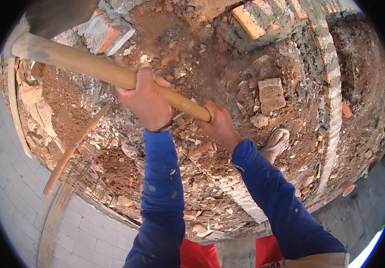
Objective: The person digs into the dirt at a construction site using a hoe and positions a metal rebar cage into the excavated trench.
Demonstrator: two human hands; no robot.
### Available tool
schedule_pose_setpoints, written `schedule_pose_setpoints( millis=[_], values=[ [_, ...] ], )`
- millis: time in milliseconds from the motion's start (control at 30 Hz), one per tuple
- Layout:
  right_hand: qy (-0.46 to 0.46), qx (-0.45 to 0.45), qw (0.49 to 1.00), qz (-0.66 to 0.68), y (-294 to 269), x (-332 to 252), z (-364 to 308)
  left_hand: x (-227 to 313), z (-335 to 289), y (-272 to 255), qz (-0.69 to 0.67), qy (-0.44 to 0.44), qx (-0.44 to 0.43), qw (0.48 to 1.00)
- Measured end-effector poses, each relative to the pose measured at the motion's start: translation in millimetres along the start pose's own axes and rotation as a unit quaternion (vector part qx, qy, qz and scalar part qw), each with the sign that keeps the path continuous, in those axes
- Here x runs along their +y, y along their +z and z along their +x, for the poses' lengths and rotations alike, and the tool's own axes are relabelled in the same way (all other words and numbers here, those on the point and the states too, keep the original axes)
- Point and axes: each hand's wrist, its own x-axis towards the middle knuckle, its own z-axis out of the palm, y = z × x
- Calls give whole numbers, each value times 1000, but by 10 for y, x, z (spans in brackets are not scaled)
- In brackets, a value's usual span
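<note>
A hoe [85, 65] with a thick wooden handle runs from the upper left down to the middle of the head view. Its broad, dark metal blade [58, 17] is raised at the top left, partly cut off by the picture's rim. My left hand [145, 100] is wrapped round the middle of the handle, thumb lying along it. Closed on the handle's near end is my right hand [219, 125]. Below the hoe lies reddish soil [192, 76] mixed with stones and broken brick.
A loose wooden handle [74, 149] leans at the left, near a rebar cage [87, 178]. A mortared brick wall [330, 89] runs down the right, and a brick chunk [272, 95] lies by my sandalled right foot [278, 142]. Grey paving [94, 232] borders the lower left.
</note>
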Motion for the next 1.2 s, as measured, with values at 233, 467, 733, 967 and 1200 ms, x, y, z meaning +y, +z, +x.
schedule_pose_setpoints(
  millis=[233,467,733,967,1200],
  values=[
    [354,-96,930,-20,73,-256,-1706,-1643,-655,-720,170,-431,-4,886],
    [288,-73,955,-4,25,-500,-2778,18,-1858,-816,100,-322,-21,941],
    [22,-18,993,112,225,-119,-430,260,-522,-141,122,35,30,991],
    [359,-93,923,103,307,644,-1852,-2105,-1072,-540,297,-365,-24,882],
    [343,-132,888,275,137,-1115,-893,-1647,460,-746,270,-503,-142,809]
  ],
)
